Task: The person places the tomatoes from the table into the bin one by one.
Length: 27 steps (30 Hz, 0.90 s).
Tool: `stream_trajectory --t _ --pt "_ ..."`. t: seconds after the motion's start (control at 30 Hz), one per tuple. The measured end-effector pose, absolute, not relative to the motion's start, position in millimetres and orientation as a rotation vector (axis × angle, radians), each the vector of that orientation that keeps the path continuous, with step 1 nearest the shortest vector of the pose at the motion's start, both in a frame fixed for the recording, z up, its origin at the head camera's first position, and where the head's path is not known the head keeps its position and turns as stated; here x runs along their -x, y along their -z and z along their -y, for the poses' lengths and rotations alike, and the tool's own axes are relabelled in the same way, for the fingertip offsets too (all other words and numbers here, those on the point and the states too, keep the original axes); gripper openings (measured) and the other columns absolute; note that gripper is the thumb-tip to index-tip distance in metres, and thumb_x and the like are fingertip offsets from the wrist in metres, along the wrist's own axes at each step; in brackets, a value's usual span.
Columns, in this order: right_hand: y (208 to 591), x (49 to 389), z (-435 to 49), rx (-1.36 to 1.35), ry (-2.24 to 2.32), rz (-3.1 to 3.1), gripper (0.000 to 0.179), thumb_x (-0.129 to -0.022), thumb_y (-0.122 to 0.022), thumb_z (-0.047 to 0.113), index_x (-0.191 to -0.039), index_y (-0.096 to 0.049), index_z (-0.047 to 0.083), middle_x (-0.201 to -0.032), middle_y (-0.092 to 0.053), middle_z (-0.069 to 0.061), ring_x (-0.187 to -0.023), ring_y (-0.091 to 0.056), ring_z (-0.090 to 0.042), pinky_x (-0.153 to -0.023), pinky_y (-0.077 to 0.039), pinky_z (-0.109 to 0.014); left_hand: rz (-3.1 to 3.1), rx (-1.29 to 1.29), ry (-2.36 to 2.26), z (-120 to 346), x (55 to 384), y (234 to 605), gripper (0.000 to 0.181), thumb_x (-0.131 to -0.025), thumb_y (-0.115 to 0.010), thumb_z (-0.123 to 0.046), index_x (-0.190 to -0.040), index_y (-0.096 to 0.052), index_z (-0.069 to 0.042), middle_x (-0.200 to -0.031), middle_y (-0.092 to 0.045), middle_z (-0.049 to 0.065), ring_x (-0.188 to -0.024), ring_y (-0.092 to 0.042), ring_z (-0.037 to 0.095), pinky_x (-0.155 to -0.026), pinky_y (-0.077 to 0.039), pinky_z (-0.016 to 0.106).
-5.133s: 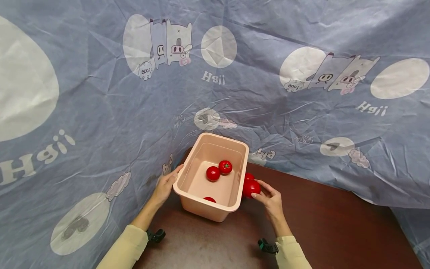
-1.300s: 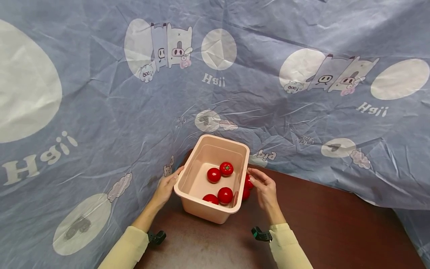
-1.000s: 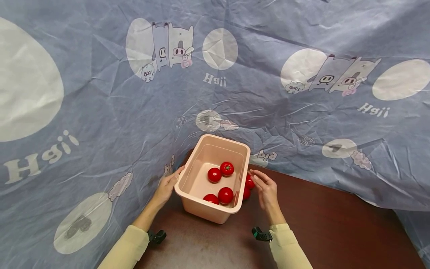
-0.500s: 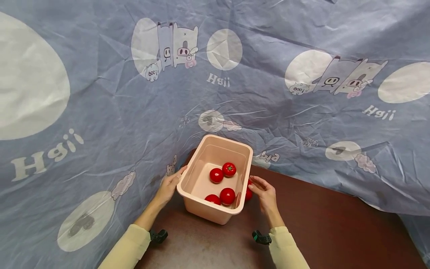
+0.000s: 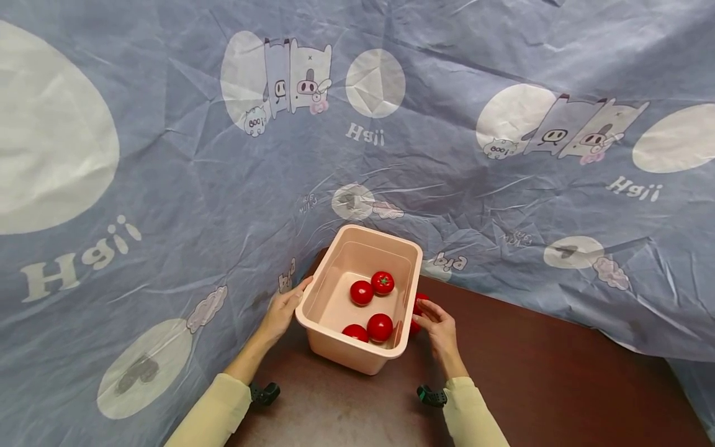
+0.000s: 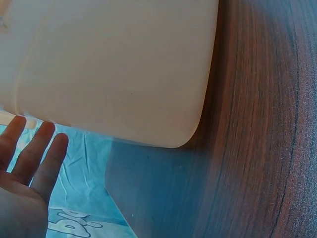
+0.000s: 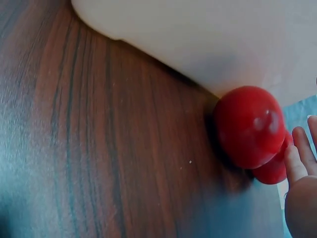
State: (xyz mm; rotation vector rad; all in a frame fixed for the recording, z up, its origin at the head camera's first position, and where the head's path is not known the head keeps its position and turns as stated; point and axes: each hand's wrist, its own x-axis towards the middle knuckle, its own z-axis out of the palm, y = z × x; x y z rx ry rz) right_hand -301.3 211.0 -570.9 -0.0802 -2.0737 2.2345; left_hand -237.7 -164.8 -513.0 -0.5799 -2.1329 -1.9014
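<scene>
Head view: likely loading the peach bin (image 5: 343, 355) — four tomatoes (image 5: 380, 327) inside, two outside by the right hand (image 5: 444, 333), fingers parted, seemingly empty; straight-fingered left hand (image 5: 278, 316) touches the bin. Next needs a pinch.

Pale yellow sleeves (image 5: 215, 406) on my feed, black left wrist strap (image 5: 267, 393), black right wrist strap (image 5: 432, 396) with green

Creased blue cartoon-print sheeting (image 5: 436, 161) behind a dark brown table (image 5: 536, 354).
</scene>
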Motion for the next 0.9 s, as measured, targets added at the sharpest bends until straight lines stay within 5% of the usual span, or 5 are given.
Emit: stream_trajectory --t 0.23,0.47,0.7,0.9 --pt "579 302 -211 0.101 -2.229 2.117 0.053 -0.08 -0.07 -0.01 -0.131 -0.055 -0.007 -0.136 -0.056 -0.027 -0.128 -0.053 -0.034 -0.112 -0.039 -0.035 2.139 0.595 1.889 166 238 513 0.04 -0.104 -0.036 -0.004 -0.14 -0.043 0.012 -0.146 -0.042 0.027 -0.134 -0.041 0.04 -0.105 -0.038 0.011" --pt "586 303 -209 0.105 -2.225 2.13 0.055 -0.079 -0.069 -0.012 -0.132 -0.054 -0.007 -0.118 -0.069 -0.003 -0.13 -0.052 -0.036 -0.113 -0.036 -0.037 2.14 0.603 1.897 165 238 514 0.04 -0.104 -0.035 -0.003 -0.14 -0.042 0.012 -0.146 -0.041 0.028 -0.135 -0.041 0.038 -0.106 -0.037 0.011" --pt "595 305 -210 0.118 -2.224 2.174 0.053 -0.08 -0.066 -0.013 -0.131 -0.054 -0.008 -0.136 -0.055 -0.027 -0.13 -0.051 -0.036 -0.102 -0.048 -0.025 2.124 0.585 1.91 165 236 512 0.039 -0.104 -0.035 -0.002 -0.139 -0.043 0.013 -0.146 -0.042 0.027 -0.135 -0.038 0.043 -0.106 -0.036 0.01" --pt "604 305 -211 0.151 -2.206 2.212 0.053 -0.081 -0.067 -0.01 -0.133 -0.053 -0.007 -0.138 -0.053 -0.029 -0.127 -0.052 -0.036 -0.087 -0.052 -0.013 2.135 0.594 1.887 165 236 512 0.039 -0.103 -0.035 -0.002 -0.139 -0.043 0.013 -0.145 -0.042 0.028 -0.134 -0.041 0.04 -0.105 -0.037 0.011"
